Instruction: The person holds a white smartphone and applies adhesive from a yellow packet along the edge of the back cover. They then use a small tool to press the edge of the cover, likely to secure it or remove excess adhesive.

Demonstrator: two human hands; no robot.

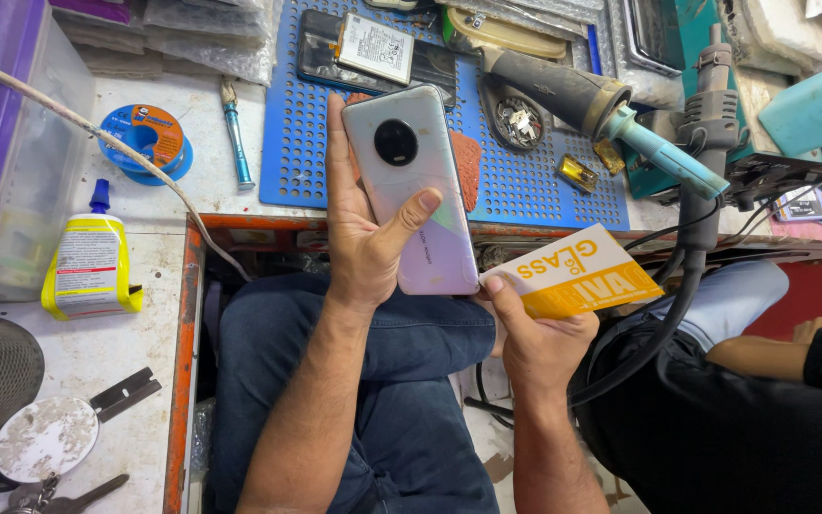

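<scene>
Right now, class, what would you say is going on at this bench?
A seated person holds a pale smartphone, back side up with its round camera showing, in the left hand. The right hand holds a yellow and white card packet against the phone's lower corner. Behind lie a blue perforated mat, a hot-air tool, a yellow bottle and a solder spool.

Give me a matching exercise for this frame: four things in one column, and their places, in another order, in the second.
Things:
1. phone
2. yellow and white packet
3. yellow bottle
4. blue solder spool

Places:
A. standing at the left of the bench, beside a clear purple-tinted box
B. held in the left hand, back side up
C. lying flat on the bench, left of the blue perforated mat
D. held in the right hand

Pairs: 1-B, 2-D, 3-A, 4-C
</scene>
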